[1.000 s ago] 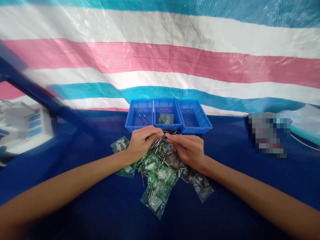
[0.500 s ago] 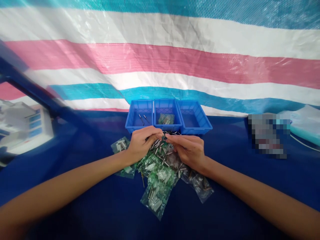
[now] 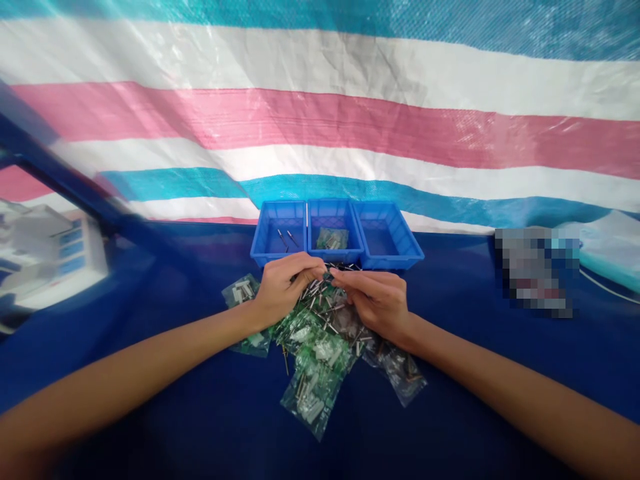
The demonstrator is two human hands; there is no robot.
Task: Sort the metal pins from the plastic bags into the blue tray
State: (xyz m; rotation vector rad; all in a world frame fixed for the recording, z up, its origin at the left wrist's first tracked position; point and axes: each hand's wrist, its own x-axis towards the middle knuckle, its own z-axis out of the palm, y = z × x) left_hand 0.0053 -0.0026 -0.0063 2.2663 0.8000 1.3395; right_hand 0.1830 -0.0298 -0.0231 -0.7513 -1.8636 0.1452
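Left hand [image 3: 283, 287], right hand [image 3: 377, 298] curled over pin pile [image 3: 325, 305]; grip, held item hidden.

Bright even light, left edge blurred, wide-angle edges curved

A tarp [image 3: 320, 120] of teal, white and pink stripes hangs across the far side. A dark blue cloth [image 3: 200, 427] covers the table [image 3: 500, 373]. At the left, a white box [image 3: 45, 257] sits beside a slanting blue bar [image 3: 60, 175].
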